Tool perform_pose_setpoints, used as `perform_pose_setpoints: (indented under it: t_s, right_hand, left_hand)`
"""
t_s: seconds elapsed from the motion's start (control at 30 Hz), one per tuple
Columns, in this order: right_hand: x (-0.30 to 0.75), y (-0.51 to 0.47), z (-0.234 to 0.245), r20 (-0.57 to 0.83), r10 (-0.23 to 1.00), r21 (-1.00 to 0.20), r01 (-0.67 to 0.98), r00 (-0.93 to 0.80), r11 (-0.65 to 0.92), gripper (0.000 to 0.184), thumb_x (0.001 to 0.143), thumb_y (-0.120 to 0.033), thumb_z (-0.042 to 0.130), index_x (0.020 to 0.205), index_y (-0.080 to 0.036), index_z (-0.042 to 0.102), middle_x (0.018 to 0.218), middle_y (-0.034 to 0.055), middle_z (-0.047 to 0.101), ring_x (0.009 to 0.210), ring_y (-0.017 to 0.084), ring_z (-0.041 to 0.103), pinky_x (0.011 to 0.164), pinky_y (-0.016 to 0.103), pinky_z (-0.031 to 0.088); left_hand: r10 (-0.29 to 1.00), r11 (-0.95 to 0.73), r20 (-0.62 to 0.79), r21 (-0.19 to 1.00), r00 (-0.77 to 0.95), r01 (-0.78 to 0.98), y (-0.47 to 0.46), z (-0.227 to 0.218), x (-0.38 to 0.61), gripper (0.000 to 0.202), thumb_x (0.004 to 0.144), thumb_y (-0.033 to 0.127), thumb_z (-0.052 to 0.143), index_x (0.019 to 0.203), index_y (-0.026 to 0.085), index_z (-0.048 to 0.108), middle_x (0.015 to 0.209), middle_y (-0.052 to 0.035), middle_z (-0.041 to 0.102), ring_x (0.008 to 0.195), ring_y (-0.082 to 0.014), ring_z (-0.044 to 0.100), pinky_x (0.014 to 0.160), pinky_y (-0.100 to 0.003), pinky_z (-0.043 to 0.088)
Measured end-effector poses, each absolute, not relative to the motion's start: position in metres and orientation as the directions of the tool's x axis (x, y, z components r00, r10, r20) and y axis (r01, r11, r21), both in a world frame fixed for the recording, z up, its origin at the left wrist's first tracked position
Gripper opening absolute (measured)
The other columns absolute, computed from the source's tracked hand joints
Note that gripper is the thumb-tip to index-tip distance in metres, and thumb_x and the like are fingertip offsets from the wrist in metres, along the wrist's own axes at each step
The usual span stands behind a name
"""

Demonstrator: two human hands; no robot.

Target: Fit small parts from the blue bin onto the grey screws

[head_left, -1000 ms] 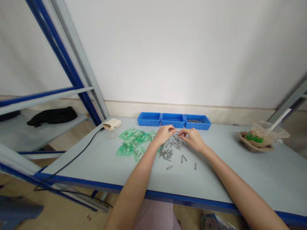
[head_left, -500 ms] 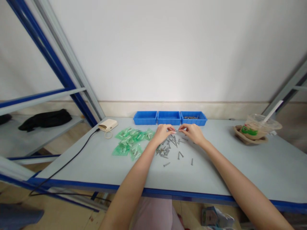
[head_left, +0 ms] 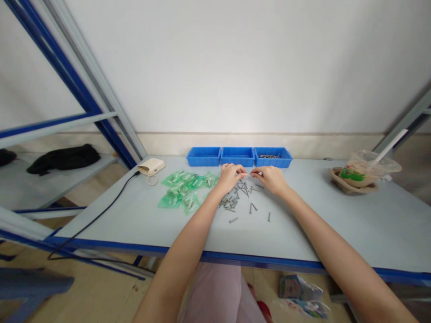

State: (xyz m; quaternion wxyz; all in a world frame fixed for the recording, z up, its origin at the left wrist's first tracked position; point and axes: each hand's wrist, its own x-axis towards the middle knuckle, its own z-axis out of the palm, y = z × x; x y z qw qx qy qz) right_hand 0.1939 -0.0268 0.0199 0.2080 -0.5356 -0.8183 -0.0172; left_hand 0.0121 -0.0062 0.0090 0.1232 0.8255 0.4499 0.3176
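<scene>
My left hand (head_left: 231, 176) is closed in a pinch above the far side of a loose pile of grey metal screws (head_left: 230, 202). Facing it, my right hand (head_left: 272, 178) pinches too, its fingertips almost meeting those of the left. Between them shows a bit of a small screw (head_left: 249, 174), mostly covered by the fingers. Several single screws (head_left: 233, 220) lie nearer the front. Left of my left forearm is a heap of green-tinted clear packets (head_left: 183, 186) with small parts inside.
Three blue bins stand along the wall; the right bin (head_left: 282, 163) holds small metal pieces. At left lies a cream-coloured device (head_left: 153, 166) with a black cable (head_left: 101, 214). A plastic cup (head_left: 362, 169) with a straw sits in a brown holder at right.
The view has tilted down slightly, so the table sits higher in the picture. My hands stay together over the screws, and less of the pinched piece shows between the fingertips.
</scene>
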Motion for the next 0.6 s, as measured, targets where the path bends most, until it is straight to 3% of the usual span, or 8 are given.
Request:
perform_pose_setpoints:
  t_s: [0.23, 0.43, 0.6]
  right_hand:
    - [0.1935, -0.0271, 0.0191, 0.372, 0.847, -0.181, 0.866, -0.379, 0.467, 0.020, 0.086, -0.032, 0.049, 0.096, -0.024, 0.065, 0.089, 0.0024, 0.070, 0.074, 0.017, 0.061, 0.059, 0.024, 0.033]
    - [0.1943, -0.0258, 0.0209, 0.342, 0.867, -0.168, 0.885, -0.361, 0.435, 0.023, 0.088, -0.028, 0.045, 0.094, -0.024, 0.066, 0.092, 0.0036, 0.070, 0.081, 0.019, 0.062, 0.061, 0.024, 0.034]
    - [0.1941, -0.0252, 0.0210, 0.327, 0.849, -0.173, 0.857, -0.415, 0.485, 0.024, 0.090, -0.030, 0.043, 0.099, -0.022, 0.064, 0.093, 0.0044, 0.069, 0.082, 0.017, 0.062, 0.065, 0.023, 0.037]
  left_hand:
    - [0.812, -0.566, 0.437, 0.433, 0.386, 0.701, -0.0090, 0.0118, 0.0141, 0.024, 0.085, 0.030, 0.051, 0.067, 0.019, 0.064, 0.072, -0.0004, 0.067, 0.080, -0.0170, 0.054, 0.089, -0.033, 0.027]
    - [0.795, -0.592, 0.439, 0.410, 0.419, 0.693, -0.0091, 0.0094, 0.0151, 0.017, 0.085, 0.032, 0.052, 0.085, 0.021, 0.064, 0.067, 0.0007, 0.066, 0.080, -0.0172, 0.054, 0.085, -0.032, 0.029]
    - [0.768, -0.607, 0.482, 0.339, 0.421, 0.719, -0.0112, 0.0123, 0.0149, 0.017, 0.086, 0.030, 0.051, 0.079, 0.020, 0.064, 0.066, 0.0013, 0.064, 0.078, -0.0158, 0.053, 0.083, -0.030, 0.031]
